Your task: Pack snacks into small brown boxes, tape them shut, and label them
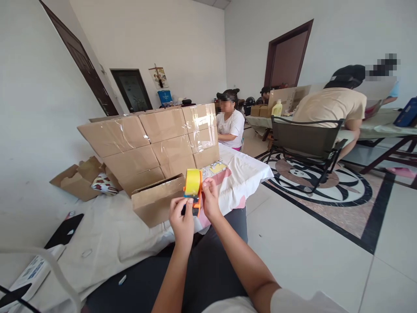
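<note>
In front of me, above my lap, a tape dispenser with a yellow roll and an orange frame is held up between both hands. My left hand is closed on its lower left side, thumb near the dark and blue part. My right hand has its fingers closed at the orange right edge. Just behind the left hand stands a cardboard box on the cloth-covered table. What the fingertips pinch exactly is partly hidden.
Stacked taped cartons form a wall across the table. An open carton lies at the left, with a white device nearer me. One person sits beyond the stack; another sits in a chair at right.
</note>
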Demonstrator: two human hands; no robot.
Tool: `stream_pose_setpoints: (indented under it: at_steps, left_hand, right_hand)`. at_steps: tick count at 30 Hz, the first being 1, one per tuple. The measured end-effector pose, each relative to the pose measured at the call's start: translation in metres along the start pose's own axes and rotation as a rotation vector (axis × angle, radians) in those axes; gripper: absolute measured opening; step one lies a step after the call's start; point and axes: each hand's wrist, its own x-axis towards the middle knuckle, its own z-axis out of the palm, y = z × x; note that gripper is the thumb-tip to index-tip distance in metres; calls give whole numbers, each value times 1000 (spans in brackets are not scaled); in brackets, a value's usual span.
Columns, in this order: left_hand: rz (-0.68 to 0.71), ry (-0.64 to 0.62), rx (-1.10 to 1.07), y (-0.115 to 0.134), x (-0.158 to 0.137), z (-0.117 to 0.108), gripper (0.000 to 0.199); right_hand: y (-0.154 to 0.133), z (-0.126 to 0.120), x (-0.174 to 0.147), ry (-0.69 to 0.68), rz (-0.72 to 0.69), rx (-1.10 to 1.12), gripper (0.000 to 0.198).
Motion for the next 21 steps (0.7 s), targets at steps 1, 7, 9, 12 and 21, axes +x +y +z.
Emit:
stream_pose_setpoints:
  at_steps: [1,7,9,12,21]
  left_hand:
    - [-6,11,0,0,0,-1,24]
    - [82,-10,32,1,-1,-4,24]
    - [131,0,49,6,-3,-3,24]
    - [172,-7,65,17,-4,-3,24]
    - [55,-40,123,40,-3,-4,29]
  right_hand:
    - [1,1,1,-28,8,-33,33]
    - [-13,-3,14,-280,151,-120,54]
    - [-22,-4,15,-339,160,-123,56]
    - [-30,-3,11,-339,124,-174,54]
    - [-19,-4,5,-108,-148,-423,59]
